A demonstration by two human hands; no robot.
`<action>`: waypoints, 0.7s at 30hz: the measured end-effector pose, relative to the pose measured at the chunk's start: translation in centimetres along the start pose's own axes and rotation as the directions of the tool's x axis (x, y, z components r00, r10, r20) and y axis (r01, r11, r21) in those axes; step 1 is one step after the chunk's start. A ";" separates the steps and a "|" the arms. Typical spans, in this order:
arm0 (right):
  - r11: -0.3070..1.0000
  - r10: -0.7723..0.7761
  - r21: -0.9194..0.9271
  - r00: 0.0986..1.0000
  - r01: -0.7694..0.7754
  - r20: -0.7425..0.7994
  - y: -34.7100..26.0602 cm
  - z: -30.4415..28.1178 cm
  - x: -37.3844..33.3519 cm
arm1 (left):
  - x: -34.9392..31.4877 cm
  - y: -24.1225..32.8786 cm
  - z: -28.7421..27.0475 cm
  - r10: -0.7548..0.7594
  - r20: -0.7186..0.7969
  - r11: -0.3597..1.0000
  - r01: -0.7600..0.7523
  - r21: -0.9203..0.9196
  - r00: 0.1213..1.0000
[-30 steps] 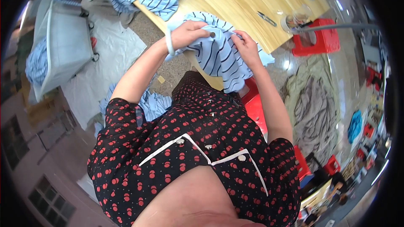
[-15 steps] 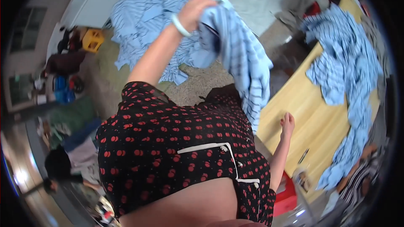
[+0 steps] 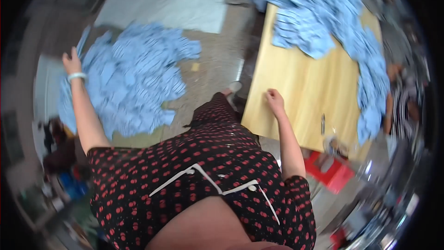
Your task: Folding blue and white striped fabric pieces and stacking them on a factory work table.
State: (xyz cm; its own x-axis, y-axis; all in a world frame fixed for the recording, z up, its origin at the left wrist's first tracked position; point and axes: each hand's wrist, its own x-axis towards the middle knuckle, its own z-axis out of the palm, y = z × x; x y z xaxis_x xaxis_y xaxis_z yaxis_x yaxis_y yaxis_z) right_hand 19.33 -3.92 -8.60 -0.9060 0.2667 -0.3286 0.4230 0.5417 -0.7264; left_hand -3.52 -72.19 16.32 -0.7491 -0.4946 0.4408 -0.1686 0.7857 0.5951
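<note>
My left hand (image 3: 71, 62), with a pale bangle (image 3: 77, 77) at the wrist, reaches out over the left edge of a heap of blue striped cloth pieces (image 3: 138, 71) on the floor. Its fingers are apart, and a blue strip of cloth (image 3: 83, 40) shows just beyond them, blurred. Above the left part of the wooden table (image 3: 305, 83), my right hand (image 3: 275, 100) has its fingers curled in, with nothing visible in them. More blue striped cloth (image 3: 310, 23) lies bunched across the table's far end and down its right side.
A pen (image 3: 323, 123) and a small clear container (image 3: 336, 146) are at the table's near edge. Below it stands a red plastic stool (image 3: 329, 171). A white sheet (image 3: 171, 2) covers the floor at the back. Someone in striped clothing (image 3: 401, 111) is beyond the table's right side.
My left hand has swung left over the floor heap, and the striped cloth it held has left its grip. The view has turned, and my right hand stays curled by the table.
</note>
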 end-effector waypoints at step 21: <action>0.867 0.400 -0.215 0.885 -0.450 -0.237 -1.9 -3.7 -2.7 | -43.7 48.4 43.7 0.653 0.738 0.506 -0.822 -0.260 0.169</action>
State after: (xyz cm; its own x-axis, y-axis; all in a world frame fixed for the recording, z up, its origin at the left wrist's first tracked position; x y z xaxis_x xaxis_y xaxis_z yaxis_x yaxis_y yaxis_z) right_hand 21.07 -2.73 -4.13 -0.6289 0.6421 -0.4385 0.7775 0.5208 -0.3525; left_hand -6.91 3.72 -3.50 -0.7095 0.7040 -0.0325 0.6971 0.7078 0.1139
